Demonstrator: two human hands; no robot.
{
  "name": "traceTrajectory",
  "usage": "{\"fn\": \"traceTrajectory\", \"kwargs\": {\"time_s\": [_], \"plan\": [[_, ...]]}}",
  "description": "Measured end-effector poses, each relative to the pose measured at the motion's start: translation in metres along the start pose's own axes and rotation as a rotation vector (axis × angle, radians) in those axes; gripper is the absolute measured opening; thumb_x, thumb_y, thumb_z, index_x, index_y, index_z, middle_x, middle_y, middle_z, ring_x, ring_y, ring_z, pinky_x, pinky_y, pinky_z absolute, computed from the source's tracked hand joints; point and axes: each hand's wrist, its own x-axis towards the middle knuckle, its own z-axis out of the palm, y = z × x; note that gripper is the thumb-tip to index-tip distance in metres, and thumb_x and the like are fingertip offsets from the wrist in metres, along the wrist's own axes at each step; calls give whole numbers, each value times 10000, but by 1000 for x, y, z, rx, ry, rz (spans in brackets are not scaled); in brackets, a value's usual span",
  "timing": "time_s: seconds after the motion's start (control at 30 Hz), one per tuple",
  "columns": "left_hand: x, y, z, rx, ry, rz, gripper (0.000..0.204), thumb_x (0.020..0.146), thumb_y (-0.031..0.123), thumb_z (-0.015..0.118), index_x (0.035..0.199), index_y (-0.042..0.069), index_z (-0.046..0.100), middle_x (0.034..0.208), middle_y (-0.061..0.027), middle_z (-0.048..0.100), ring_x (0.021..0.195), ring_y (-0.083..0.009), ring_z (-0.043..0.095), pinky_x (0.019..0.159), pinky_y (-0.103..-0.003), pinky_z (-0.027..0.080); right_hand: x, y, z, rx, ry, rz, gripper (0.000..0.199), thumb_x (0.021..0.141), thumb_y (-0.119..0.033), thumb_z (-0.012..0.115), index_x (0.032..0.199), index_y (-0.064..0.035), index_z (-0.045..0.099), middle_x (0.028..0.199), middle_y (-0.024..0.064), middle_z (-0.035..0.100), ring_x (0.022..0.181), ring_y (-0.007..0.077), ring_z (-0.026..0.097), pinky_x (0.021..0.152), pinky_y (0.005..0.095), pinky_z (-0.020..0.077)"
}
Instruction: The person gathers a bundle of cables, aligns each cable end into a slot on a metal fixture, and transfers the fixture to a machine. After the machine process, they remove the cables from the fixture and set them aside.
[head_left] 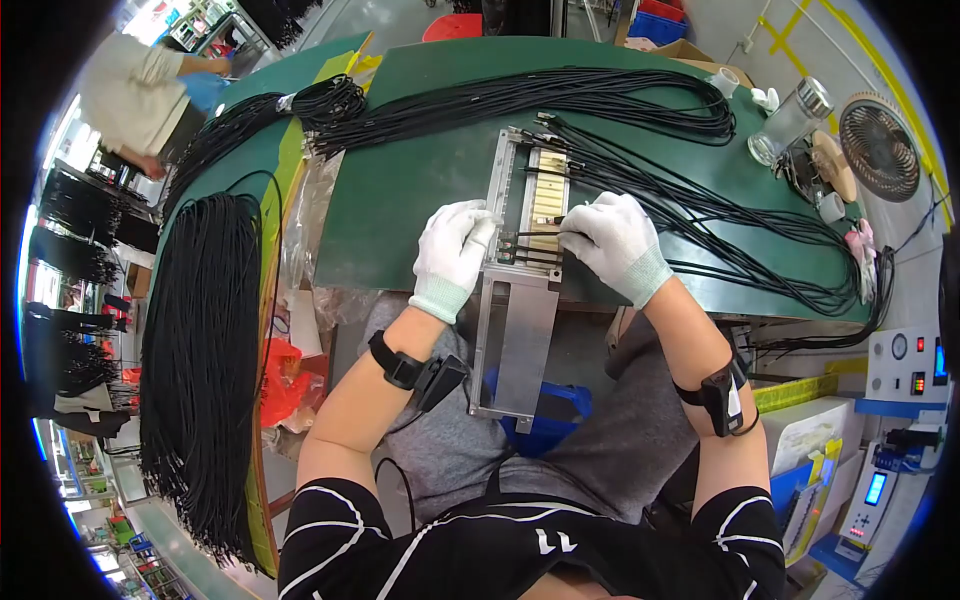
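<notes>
Metal frame (pixel 499 180): partly on green table (pixel 400 190) | left hand (pixel 455 248): curled at frame's left side, maybe steadying it; can't tell if gripping | right hand (pixel 612 240): pinches a cable end (pixel 549 220) over frame, maybe keeping it straight | black cables (pixel 790 220): right of frame, where long tails fit

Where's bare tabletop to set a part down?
Green tabletop is bare left of the metal fixture, beyond the left hand; narrower strip between upper cable bundle and cables fanning right. Crowded: fixture's right side, right hand among cables.
</notes>
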Motion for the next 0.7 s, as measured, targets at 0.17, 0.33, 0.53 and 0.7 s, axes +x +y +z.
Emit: {"fn": "traceTrajectory", "kwargs": {"time_s": [0.17,0.33,0.53,0.7], "plan": [[0,4,0,-82,-60,-25,216,896,290,660,1000,132,765,1199,-163,656,1157,-347,579,992,-440,465,1,1,5,9,-25,-8,103,821,-250,697,832,-157,654,723,12,657,789,248,621,736,391,455],[-4,23,4,271,-98,335,325,835,448,696,1044,214,781,1380,-178,547,1279,-409,464,1116,-521,325,8,-5,5,-70,-100,25,140,798,-268,724,848,-156,656,748,12,648,819,250,616,741,394,457],[2,22,12,382,-186,400,382,797,533,695,1015,234,789,1380,-168,556,1296,-388,449,1165,-553,211,3,22,0,-221,-97,216,177,740,-254,771,834,-130,688,866,53,650,925,292,582,787,409,463],[2,15,17,241,17,276,261,828,402,707,950,182,776,1272,-165,620,1222,-382,516,1101,-539,311,6,16,-2,-49,18,59,148,752,-236,763,839,-135,699,856,49,647,928,289,585,800,409,462]]}}
